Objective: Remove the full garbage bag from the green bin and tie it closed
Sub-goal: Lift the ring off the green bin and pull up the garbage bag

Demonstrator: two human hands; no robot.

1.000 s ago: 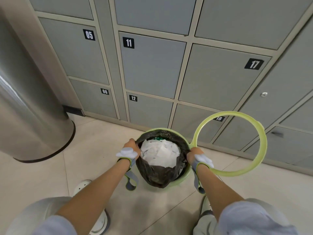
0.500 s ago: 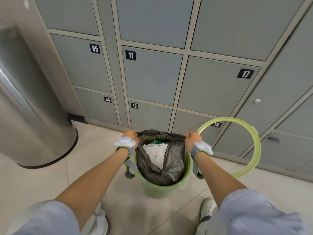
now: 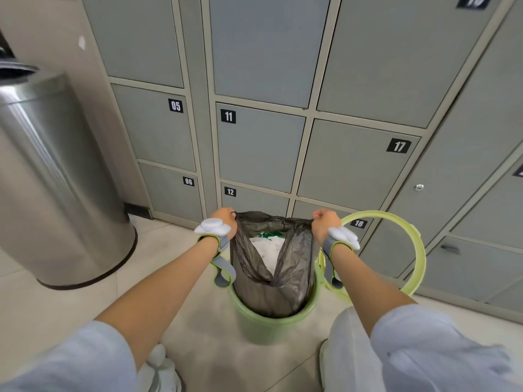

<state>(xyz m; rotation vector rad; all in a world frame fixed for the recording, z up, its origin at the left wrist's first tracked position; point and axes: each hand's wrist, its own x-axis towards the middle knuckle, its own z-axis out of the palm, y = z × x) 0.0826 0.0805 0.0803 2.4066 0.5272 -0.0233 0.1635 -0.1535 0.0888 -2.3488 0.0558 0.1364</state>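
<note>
Both fists are clenched on the rim of the dark grey plastic garbage bag (image 3: 271, 267) — left hand (image 3: 225, 222) on its left edge, right hand (image 3: 325, 223) on its right. The bag's lower part sits inside the round pale-green plastic bin (image 3: 266, 323) — white paper shows in its open mouth. A green ring (image 3: 416, 250) leans on the grey lockers (image 3: 260, 145).

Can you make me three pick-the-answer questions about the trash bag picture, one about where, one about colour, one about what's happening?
1. Where is the green ring?
A. right of the bin
B. on the bin
C. on the steel can

2. What colour is the bin?
A. red
B. green
C. blue

3. How is the bag?
A. tied shut
B. lying on the floor
C. open, partly lifted

Answers: A, it leans at the lockers beside the bin; B, its rim is light green; C, left hand and right hand hold its top edges apart.
</note>
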